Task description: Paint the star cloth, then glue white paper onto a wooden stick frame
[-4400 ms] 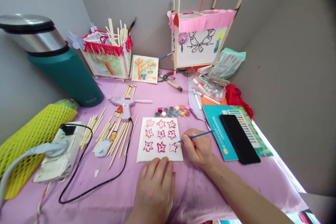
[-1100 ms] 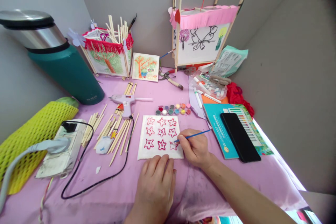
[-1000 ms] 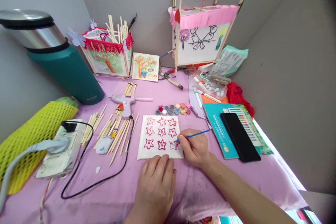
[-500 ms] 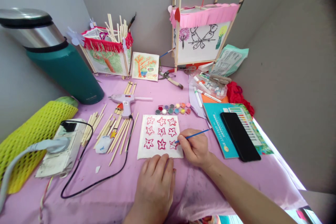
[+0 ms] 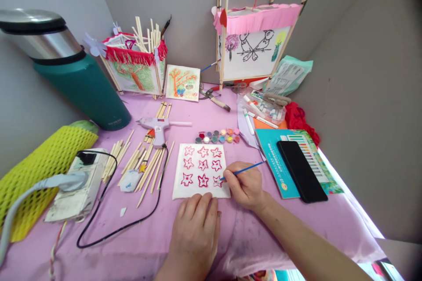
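Observation:
A white square panel (image 5: 194,192) lies on the purple cloth, painted with rows of red star outlines. My right hand (image 5: 244,184) pinches a thin blue paintbrush (image 5: 245,168), its tip on the star at the panel's lower right corner. Fingers of my left hand (image 5: 197,228) lie flat, their tips resting on the panel's near edge. Just beyond the panel sit small round paint pots (image 5: 214,139) in several colours.
Left of the panel are wooden sticks (image 5: 151,171), a glue gun (image 5: 160,128) with a black cord, a power strip (image 5: 79,184) and a teal bottle (image 5: 85,83). On the right, a black phone (image 5: 302,171) lies on a teal book (image 5: 273,162). Behind stand two decorated lanterns (image 5: 250,59).
Almost nothing differs. The brush tip stays at the lower right star, where the red outline looks slightly fuller; both hands keep nearly the same place.

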`<state>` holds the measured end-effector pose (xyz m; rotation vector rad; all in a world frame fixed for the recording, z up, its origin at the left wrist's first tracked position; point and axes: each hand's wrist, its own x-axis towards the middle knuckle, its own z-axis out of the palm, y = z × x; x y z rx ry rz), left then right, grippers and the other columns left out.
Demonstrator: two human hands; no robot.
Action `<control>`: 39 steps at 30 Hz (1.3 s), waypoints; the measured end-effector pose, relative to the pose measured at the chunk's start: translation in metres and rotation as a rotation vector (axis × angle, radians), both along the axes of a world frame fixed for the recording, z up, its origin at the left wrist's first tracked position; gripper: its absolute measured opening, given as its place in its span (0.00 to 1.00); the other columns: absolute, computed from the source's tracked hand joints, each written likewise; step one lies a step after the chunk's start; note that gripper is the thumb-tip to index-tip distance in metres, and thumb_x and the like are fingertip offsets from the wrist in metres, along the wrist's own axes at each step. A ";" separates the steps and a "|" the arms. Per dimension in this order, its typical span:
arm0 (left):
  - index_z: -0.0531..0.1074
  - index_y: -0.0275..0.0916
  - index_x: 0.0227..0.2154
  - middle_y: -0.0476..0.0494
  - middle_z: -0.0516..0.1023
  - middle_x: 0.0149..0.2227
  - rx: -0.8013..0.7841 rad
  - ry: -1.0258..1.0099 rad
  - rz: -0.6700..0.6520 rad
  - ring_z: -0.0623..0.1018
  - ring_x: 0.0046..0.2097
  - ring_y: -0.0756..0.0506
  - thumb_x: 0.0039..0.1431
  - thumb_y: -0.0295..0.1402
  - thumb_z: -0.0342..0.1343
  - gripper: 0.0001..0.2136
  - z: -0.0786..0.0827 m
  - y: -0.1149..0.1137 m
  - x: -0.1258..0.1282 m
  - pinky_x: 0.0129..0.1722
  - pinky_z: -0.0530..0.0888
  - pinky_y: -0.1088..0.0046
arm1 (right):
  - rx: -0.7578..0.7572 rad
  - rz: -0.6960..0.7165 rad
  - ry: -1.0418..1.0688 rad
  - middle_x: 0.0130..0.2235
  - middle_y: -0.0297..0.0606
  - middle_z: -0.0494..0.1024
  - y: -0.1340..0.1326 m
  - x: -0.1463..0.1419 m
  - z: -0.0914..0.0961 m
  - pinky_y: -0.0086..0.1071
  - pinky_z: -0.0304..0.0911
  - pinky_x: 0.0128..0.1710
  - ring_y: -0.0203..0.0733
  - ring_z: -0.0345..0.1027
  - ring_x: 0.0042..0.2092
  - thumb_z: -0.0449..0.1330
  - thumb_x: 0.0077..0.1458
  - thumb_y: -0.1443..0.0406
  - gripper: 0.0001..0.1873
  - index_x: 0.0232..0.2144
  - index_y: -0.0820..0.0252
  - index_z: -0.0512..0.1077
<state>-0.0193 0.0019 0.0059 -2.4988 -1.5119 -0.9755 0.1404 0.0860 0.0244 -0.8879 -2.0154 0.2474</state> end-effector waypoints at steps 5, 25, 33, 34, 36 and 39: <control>0.74 0.35 0.39 0.40 0.77 0.41 -0.002 0.002 -0.001 0.72 0.42 0.40 0.56 0.27 0.52 0.09 0.000 0.000 0.000 0.41 0.70 0.59 | -0.008 0.007 -0.004 0.21 0.36 0.72 -0.001 -0.001 0.002 0.29 0.59 0.25 0.35 0.66 0.24 0.51 0.56 0.71 0.10 0.24 0.60 0.67; 0.74 0.34 0.39 0.39 0.77 0.41 -0.003 0.000 -0.005 0.72 0.42 0.39 0.56 0.27 0.52 0.09 0.000 -0.001 -0.001 0.41 0.70 0.59 | -0.004 0.052 0.021 0.22 0.36 0.73 -0.002 -0.002 0.003 0.30 0.60 0.26 0.35 0.66 0.24 0.51 0.56 0.72 0.10 0.24 0.60 0.67; 0.74 0.35 0.39 0.40 0.77 0.41 -0.004 0.001 0.005 0.72 0.42 0.40 0.56 0.27 0.53 0.09 0.000 -0.001 -0.001 0.41 0.70 0.59 | 0.012 0.082 0.024 0.22 0.36 0.73 -0.002 -0.002 0.002 0.30 0.61 0.26 0.35 0.66 0.24 0.51 0.55 0.72 0.10 0.24 0.60 0.67; 0.74 0.35 0.39 0.40 0.77 0.41 -0.004 0.002 0.005 0.72 0.42 0.40 0.56 0.27 0.53 0.09 0.000 -0.001 -0.001 0.41 0.70 0.59 | 0.009 0.087 0.024 0.22 0.36 0.73 -0.002 -0.002 0.002 0.30 0.61 0.26 0.35 0.66 0.24 0.51 0.55 0.72 0.10 0.25 0.60 0.67; 0.74 0.34 0.39 0.40 0.77 0.41 -0.003 0.002 0.002 0.72 0.42 0.40 0.56 0.27 0.53 0.09 0.001 0.000 -0.001 0.41 0.70 0.59 | 0.004 0.097 0.027 0.23 0.36 0.73 -0.002 -0.002 0.003 0.30 0.62 0.27 0.35 0.66 0.25 0.51 0.55 0.72 0.09 0.25 0.60 0.67; 0.74 0.34 0.39 0.40 0.77 0.41 -0.006 0.002 -0.001 0.71 0.42 0.39 0.56 0.27 0.53 0.09 0.001 0.000 -0.001 0.41 0.70 0.59 | 0.006 0.099 0.024 0.23 0.37 0.73 -0.002 -0.002 0.004 0.30 0.62 0.27 0.36 0.66 0.25 0.51 0.55 0.73 0.10 0.25 0.60 0.67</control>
